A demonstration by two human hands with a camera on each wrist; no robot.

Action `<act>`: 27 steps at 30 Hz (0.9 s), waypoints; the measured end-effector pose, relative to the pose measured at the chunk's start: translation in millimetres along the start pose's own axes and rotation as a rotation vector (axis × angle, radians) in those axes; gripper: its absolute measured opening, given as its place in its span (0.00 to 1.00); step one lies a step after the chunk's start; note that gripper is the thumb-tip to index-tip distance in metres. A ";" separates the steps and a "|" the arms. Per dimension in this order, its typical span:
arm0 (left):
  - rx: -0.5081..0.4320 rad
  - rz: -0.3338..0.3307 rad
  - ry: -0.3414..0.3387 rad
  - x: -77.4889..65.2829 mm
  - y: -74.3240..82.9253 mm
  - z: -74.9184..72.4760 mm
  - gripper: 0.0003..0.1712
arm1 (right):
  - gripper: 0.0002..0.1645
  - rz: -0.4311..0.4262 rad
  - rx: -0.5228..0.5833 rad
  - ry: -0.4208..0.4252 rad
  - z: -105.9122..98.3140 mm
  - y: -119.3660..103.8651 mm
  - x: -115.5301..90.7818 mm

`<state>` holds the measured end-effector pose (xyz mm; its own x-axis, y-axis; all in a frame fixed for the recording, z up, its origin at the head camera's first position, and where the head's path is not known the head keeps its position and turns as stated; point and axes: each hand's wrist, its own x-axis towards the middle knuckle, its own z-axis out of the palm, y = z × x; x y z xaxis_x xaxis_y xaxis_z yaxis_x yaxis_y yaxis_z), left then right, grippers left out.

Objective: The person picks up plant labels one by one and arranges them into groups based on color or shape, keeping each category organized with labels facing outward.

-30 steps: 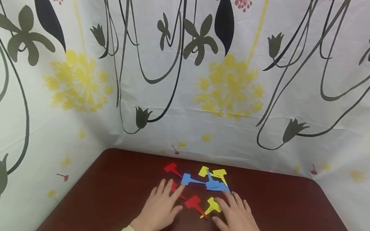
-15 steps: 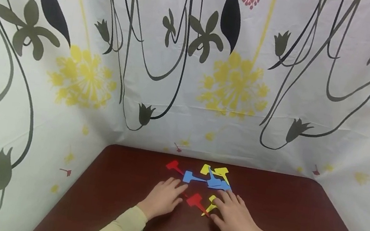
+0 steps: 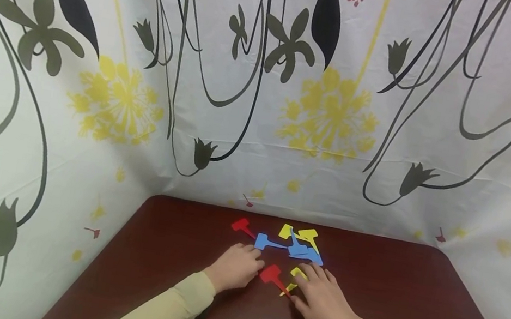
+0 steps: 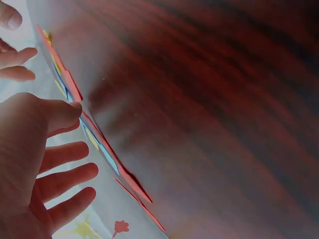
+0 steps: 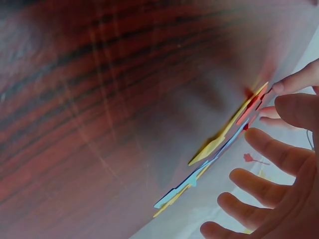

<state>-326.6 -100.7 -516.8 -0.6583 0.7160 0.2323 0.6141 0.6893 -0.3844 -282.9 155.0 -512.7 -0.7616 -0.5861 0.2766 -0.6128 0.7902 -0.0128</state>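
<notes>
Several T-shaped plastic plant labels lie on the dark table. My left hand (image 3: 234, 268) is at the left of the group. In the left wrist view its thumb and index finger pinch the narrow end of a red plant label (image 4: 131, 178), mostly hidden by the hand in the head view. Another red label (image 3: 271, 274) lies between my hands. My right hand (image 3: 329, 304) hovers with spread, relaxed fingers beside a yellow label (image 5: 213, 145), partly covering it in the head view. It holds nothing.
Beyond the hands lie blue labels (image 3: 261, 241), yellow labels (image 3: 308, 235) and a further red label (image 3: 241, 225), some overlapping. A floral-patterned cloth (image 3: 221, 121) hangs behind and beside the brown table (image 3: 162, 256).
My left hand's fingers have drawn together and curled at the red plant label beneath them. My right hand has barely moved, edging slightly over the yellow label. The head view has shifted slightly.
</notes>
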 end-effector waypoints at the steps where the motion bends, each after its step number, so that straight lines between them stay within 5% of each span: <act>1: 0.013 0.010 -0.009 1.2 0.1 -0.2 0.16 | 0.20 0.000 -0.002 0.002 0.0 -0.3 0.4; 21: 0.140 0.121 -0.123 13.6 5.4 0.4 0.17 | 0.21 -0.022 -0.018 0.036 4.5 -4.9 3.2; 27: 0.157 0.147 -0.098 11.1 6.5 -5.4 0.14 | 0.21 -0.006 -0.013 0.026 5.2 -4.6 1.6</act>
<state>-327.5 -87.8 -511.9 -0.6103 0.7883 0.0787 0.6366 0.5471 -0.5435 -282.4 149.5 -517.1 -0.7518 -0.5866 0.3011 -0.6147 0.7887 0.0015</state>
